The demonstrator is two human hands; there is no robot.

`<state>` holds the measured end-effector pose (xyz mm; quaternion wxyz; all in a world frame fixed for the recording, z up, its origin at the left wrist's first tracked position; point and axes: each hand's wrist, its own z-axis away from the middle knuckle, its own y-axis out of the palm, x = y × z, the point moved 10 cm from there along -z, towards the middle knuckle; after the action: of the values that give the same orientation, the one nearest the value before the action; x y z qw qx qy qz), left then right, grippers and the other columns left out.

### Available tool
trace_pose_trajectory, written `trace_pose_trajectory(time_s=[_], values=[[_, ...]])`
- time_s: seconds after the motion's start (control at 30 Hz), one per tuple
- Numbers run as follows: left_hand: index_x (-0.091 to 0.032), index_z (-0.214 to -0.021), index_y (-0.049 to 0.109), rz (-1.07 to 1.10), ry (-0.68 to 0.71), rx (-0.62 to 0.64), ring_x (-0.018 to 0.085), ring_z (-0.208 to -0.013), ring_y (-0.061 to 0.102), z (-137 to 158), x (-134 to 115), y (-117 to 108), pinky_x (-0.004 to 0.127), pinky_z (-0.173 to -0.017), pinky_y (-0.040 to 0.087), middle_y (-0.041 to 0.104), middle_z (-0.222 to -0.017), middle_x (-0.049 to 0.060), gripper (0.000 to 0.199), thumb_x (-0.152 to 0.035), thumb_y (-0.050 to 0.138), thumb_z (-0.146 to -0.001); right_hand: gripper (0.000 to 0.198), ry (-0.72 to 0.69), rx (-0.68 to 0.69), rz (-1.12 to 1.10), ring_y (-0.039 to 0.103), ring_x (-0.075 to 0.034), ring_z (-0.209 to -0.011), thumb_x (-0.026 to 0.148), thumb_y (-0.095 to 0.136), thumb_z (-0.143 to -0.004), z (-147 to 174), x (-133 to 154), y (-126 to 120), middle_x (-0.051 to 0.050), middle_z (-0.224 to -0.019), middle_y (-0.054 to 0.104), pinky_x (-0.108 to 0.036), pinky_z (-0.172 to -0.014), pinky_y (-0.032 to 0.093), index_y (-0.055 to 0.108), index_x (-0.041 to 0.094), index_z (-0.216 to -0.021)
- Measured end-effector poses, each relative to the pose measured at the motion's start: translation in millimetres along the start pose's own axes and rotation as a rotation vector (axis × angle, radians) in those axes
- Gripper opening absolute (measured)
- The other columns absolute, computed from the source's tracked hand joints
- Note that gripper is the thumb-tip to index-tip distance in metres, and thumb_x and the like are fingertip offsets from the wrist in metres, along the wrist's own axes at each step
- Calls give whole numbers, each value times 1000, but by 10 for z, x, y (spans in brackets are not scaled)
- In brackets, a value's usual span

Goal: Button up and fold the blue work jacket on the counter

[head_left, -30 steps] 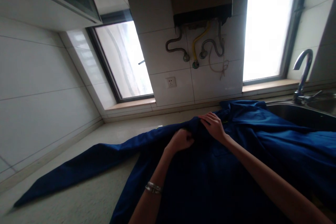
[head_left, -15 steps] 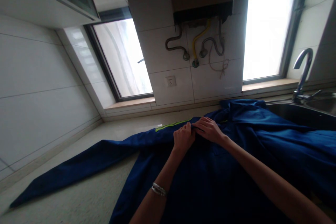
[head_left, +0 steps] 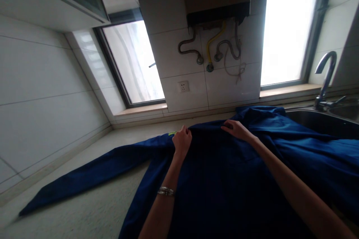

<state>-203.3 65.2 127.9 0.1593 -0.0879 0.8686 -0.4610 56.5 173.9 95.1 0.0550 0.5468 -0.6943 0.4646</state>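
Both my hands rest on the far edge of the blue work jacket [head_left: 224,179], which lies spread flat on the kitchen counter [head_left: 92,209], one sleeve stretched to the left. My left hand [head_left: 182,142] pinches a fold of cloth near the yellow-green stripe [head_left: 171,133]; my right hand [head_left: 237,130] presses with fingers together, so the fabric stays taut between them

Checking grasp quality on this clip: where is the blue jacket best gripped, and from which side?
Grip the blue jacket along its far folded edge, reaching over from the near side. That edge lies raised on the countertop; the left hand and right hand already meet it there.
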Motion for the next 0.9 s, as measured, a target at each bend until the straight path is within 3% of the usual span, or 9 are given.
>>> trace_pose_trajectory(time_s=[0.17, 0.23, 0.33, 0.43, 0.6, 0.77, 0.9], values=[[-20, -91, 61, -6, -13, 23, 22, -74, 63, 5, 59, 118, 27, -62, 38, 66, -75, 7, 25, -31, 38, -89, 36, 295, 273, -394, 60, -15, -66, 50, 68, -70, 97, -334, 403, -2, -70, 64, -23, -52, 50, 69, 17, -82], [-20, -89, 61, 1, 91, 10, 21, -76, 62, 72, -86, 134, 27, -65, 39, 65, -77, 7, 25, -32, 38, -90, 36, 379, 225, -541, 62, -15, -69, 48, 71, -67, 114, -374, 410, -2, -73, 65, -24, -55, 53, 67, 16, -83], [-19, -88, 59, 54, 396, -72, 20, -89, 58, 264, -518, 72, 27, -75, 41, 63, -88, 7, 22, -31, 40, -91, 35, 467, 116, -722, 64, -16, -71, 46, 74, -66, 119, -403, 377, -4, -77, 65, -26, -60, 56, 65, 16, -82], [-19, -100, 56, 61, 632, -171, 21, -99, 52, 436, -922, -10, 31, -87, 38, 58, -101, 8, 19, -27, 41, -91, 33, 491, 55, -824, 64, -16, -71, 45, 74, -67, 108, -401, 367, -3, -77, 65, -26, -63, 57, 63, 17, -81], [-18, -120, 47, -8, 760, -200, 24, -104, 47, 374, -1350, 48, 37, -89, 37, 52, -114, 12, 32, -18, 41, -89, 33, 503, 9, -885, 63, -14, -72, 46, 74, -67, 94, -407, 381, -2, -77, 63, -27, -67, 56, 62, 18, -82], [-15, -118, 49, -19, 825, -96, 23, -104, 48, 169, -1539, 203, 37, -90, 35, 55, -109, 12, 35, -8, 41, -85, 28, 467, -19, -934, 64, -16, -76, 42, 71, -70, 58, -367, 294, -3, -81, 65, -31, -70, 56, 62, 20, -83], [-16, -111, 54, 31, 839, -94, 21, -104, 49, -17, -1548, 107, 35, -93, 33, 58, -107, 9, 29, -9, 41, -86, 23, 432, -4, -1064, 65, -19, -81, 29, 66, -67, 26, -343, 238, -3, -87, 67, -35, -75, 54, 62, 20, -88]])
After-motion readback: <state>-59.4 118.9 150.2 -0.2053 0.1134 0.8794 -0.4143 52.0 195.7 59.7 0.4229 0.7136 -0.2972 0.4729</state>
